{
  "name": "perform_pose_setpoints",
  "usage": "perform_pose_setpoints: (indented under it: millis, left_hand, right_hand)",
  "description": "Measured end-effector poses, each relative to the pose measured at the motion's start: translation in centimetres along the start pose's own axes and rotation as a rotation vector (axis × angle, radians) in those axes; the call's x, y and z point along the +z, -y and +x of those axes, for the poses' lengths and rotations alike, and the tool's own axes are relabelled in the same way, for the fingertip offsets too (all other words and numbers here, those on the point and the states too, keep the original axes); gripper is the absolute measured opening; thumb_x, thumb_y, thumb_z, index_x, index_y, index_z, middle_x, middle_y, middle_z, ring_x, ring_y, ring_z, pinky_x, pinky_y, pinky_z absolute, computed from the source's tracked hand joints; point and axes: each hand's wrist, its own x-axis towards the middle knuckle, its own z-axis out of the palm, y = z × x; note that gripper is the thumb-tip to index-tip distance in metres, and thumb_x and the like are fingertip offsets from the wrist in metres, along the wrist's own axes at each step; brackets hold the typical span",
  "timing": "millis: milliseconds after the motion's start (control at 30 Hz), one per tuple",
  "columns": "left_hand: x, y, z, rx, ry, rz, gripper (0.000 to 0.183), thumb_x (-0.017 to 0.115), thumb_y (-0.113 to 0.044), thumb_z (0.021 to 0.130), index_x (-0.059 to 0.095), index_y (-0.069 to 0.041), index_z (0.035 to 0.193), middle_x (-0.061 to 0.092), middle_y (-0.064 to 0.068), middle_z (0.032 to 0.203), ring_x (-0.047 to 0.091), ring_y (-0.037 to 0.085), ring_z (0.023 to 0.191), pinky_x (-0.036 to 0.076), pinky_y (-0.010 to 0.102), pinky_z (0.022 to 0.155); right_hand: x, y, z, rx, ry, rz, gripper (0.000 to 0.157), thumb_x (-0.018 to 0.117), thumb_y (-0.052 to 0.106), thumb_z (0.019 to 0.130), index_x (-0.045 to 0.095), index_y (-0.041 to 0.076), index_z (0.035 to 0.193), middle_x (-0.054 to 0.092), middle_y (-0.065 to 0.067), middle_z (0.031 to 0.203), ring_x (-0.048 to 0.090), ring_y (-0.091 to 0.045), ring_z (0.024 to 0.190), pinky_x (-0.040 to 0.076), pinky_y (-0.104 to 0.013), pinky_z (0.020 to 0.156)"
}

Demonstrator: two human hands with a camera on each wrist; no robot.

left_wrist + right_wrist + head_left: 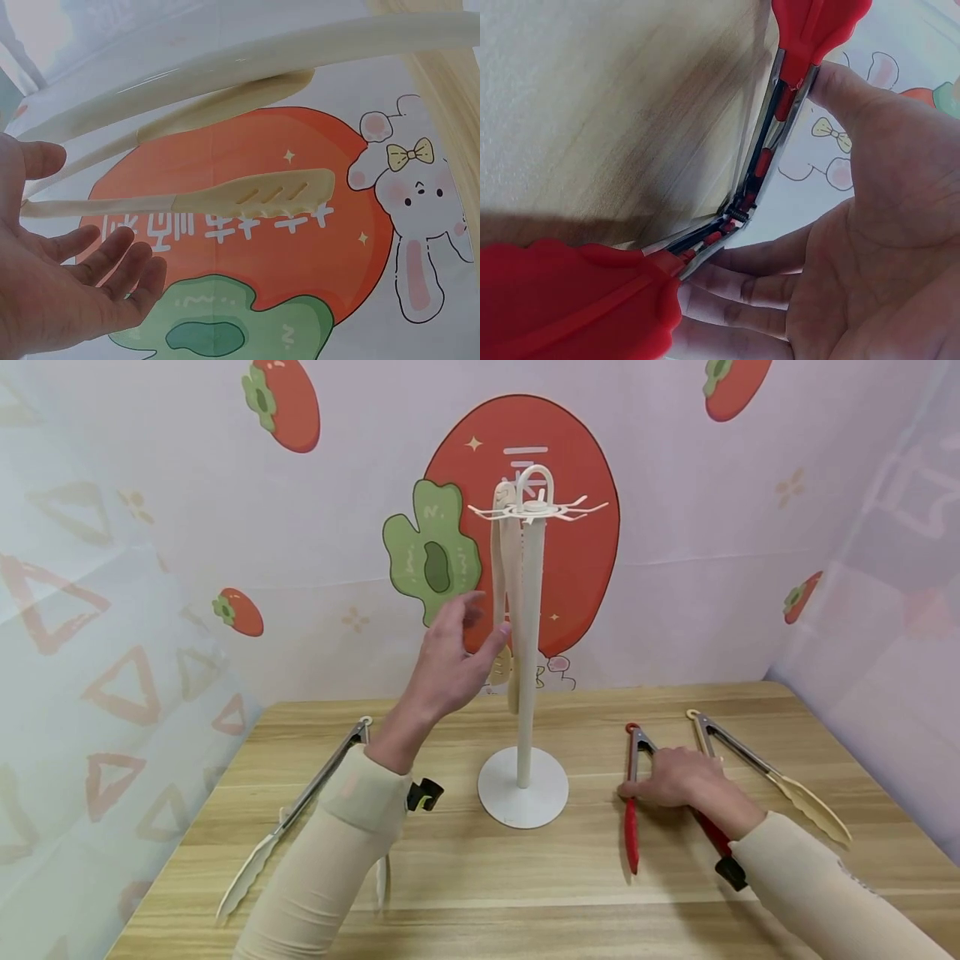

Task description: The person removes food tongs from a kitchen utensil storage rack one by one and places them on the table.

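Observation:
My left hand [453, 656] is raised beside the post of a white stand [529, 643], its fingers spread and relaxed. Cream-tipped tongs [255, 196] hang from the stand's top hooks, near the thumb and fingers; nothing is held in that hand. Low on the right, my right hand [675, 777] grips red-tipped tongs [632, 839] at the table. In the right wrist view the thumb lies along one arm of the red tongs and the fingers along the other, with the two arms spread apart. Part of these tongs is hidden under the hand in the head view.
White-tipped tongs [255, 868] lie on the wooden table [585, 893] at left, partly covered by the left sleeve. Another cream-tipped pair [813, 806] lies at far right. The stand's round base [497, 797] is mid-table, before a cloth backdrop printed with fruit.

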Motion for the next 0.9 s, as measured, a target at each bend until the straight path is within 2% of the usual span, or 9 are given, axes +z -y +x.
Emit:
perform_pose_setpoints:
  millis: [300,433,600,733,900]
  left_hand:
    - [0.50,-0.05,0.31,0.020,-0.008,-0.034,0.057,0.063,-0.030,0.100,0.044,-0.004,0.147,0.053,0.011,0.133,0.050,0.026,0.123,0.047,0.047,0.099]
    - [0.58,-0.07,0.36,0.026,-0.012,-0.038,0.057,0.063,-0.029,0.100,0.044,-0.004,0.147,0.054,0.010,0.132,0.051,0.025,0.122,0.047,0.046,0.099]
    - [0.74,-0.01,0.44,0.031,-0.007,-0.038,0.056,0.064,-0.027,0.100,0.044,-0.004,0.147,0.054,0.009,0.132,0.052,0.022,0.120,0.046,0.041,0.099]
    - [0.83,0.05,0.52,0.042,-0.011,-0.044,0.055,0.065,-0.026,0.100,0.045,-0.004,0.146,0.055,0.009,0.130,0.053,0.022,0.118,0.047,0.041,0.097]
    - [0.83,0.15,0.70,0.059,-0.007,-0.070,0.056,0.066,-0.024,0.099,0.045,-0.003,0.146,0.056,0.009,0.129,0.054,0.022,0.118,0.048,0.041,0.097]
  right_hand:
    - [-0.01,-0.02,-0.23,-0.024,-0.018,-0.019,0.067,0.063,0.076,0.082,0.057,0.010,0.074,0.048,-0.006,0.073,0.048,-0.025,0.070,0.040,-0.048,0.069]
    - [-0.08,0.06,-0.28,-0.029,-0.045,-0.028,0.078,0.063,0.078,0.080,0.059,0.000,0.088,0.055,-0.013,0.084,0.052,-0.029,0.075,0.044,-0.052,0.070]
    - [-0.12,0.19,-0.34,-0.039,-0.129,-0.012,0.094,0.066,0.078,0.079,0.057,-0.012,0.108,0.056,-0.024,0.099,0.056,-0.037,0.084,0.048,-0.056,0.070]
    - [-0.19,0.36,-0.43,-0.048,-0.186,0.021,0.100,0.069,0.076,0.078,0.054,-0.015,0.117,0.054,-0.028,0.103,0.056,-0.040,0.086,0.049,-0.056,0.068]
    - [-0.22,0.64,-0.60,-0.061,-0.225,0.034,0.099,0.071,0.074,0.077,0.053,-0.015,0.119,0.054,-0.030,0.103,0.055,-0.041,0.085,0.049,-0.053,0.062]
